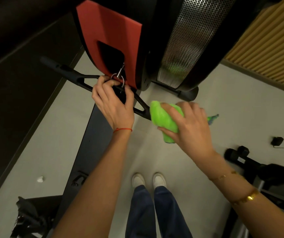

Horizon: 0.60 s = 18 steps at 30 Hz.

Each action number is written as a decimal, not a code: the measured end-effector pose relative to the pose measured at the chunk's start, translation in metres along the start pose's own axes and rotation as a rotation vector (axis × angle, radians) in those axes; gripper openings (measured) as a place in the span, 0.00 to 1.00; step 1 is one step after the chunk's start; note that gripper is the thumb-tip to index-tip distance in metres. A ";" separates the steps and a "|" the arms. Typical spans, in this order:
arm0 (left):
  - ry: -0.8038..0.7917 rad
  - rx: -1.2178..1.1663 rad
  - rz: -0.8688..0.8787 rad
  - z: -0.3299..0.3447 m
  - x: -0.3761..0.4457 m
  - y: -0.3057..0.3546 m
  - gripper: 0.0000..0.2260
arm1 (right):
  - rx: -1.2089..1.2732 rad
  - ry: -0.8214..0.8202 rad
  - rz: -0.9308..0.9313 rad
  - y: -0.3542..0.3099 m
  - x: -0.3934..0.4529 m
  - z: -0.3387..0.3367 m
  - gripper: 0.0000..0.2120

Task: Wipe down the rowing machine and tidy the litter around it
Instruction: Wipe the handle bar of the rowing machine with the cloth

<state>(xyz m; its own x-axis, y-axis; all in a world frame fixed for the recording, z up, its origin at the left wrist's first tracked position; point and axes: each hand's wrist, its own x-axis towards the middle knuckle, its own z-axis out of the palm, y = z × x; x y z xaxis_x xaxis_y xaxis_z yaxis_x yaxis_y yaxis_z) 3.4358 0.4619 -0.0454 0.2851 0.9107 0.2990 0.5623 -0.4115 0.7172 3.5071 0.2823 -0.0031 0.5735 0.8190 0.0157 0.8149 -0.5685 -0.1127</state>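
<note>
The rowing machine's black and red housing (113, 36) stands at the top, with its dark rail (88, 152) running down the frame. The black pull handle (69, 73) lies across in front of the housing, hooked to a metal shackle (118, 78). My left hand (112, 103) grips the handle's middle, just below the shackle. My right hand (187, 124) holds a bright green cloth (165, 117) wrapped around the handle's right end. A crumpled white scrap (40, 179) lies on the floor left of the rail. A small green and blue wrapper (212, 118) lies on the floor right of my right hand.
A perforated metal fan cage (186, 40) sits right of the housing. A black adapter with a cable (277, 141) and dumbbells (237, 154) lie on the floor at right. A black bag (29, 219) sits bottom left. My feet (149, 180) stand right of the rail.
</note>
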 end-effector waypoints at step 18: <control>-0.031 -0.014 -0.002 -0.002 0.000 0.000 0.12 | 0.066 -0.037 0.128 0.027 -0.026 -0.002 0.32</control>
<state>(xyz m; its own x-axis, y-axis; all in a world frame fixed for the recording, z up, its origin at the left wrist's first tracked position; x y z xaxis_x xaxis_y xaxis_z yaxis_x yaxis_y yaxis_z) 3.4343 0.4622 -0.0441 0.3083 0.9099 0.2776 0.5525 -0.4088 0.7264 3.5148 0.2457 -0.0048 0.6676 0.7435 -0.0393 0.7278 -0.6628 -0.1762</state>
